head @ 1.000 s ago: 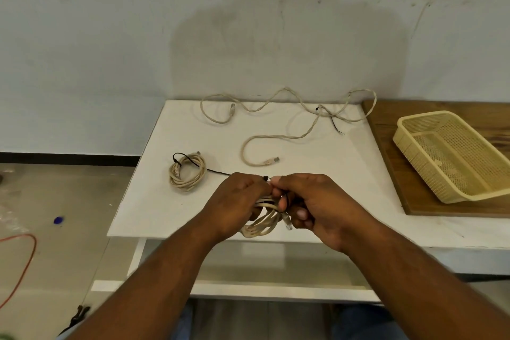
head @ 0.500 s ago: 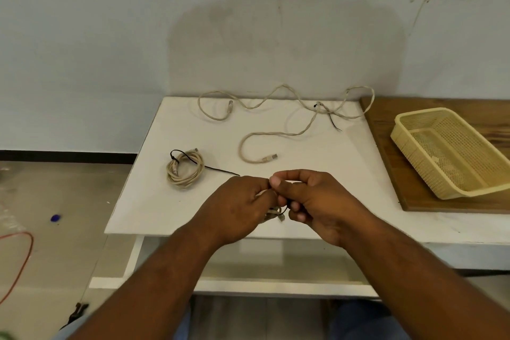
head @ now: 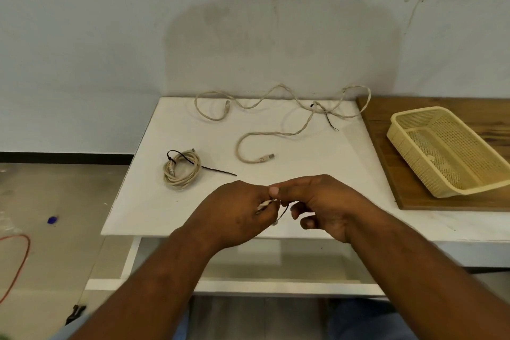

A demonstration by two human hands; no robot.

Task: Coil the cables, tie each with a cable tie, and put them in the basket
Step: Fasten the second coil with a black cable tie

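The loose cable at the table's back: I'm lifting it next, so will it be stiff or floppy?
Probably floppy: the loose cable lies in slack waves on the white table, so it should droop and trail. Likely light, being thin. Its plug end may drag behind.

Your white counter (head: 154,201) sits against a scuffed, stained pale wall (head: 82,36), and there's a wooden board (head: 403,179) lying on its right side. On the floor (head: 55,270) to your left you've got an orange cord (head: 27,246) and a small blue bit (head: 52,220).

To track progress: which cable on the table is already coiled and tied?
The left cable, coiled with a black tie; the back cable lies loose.
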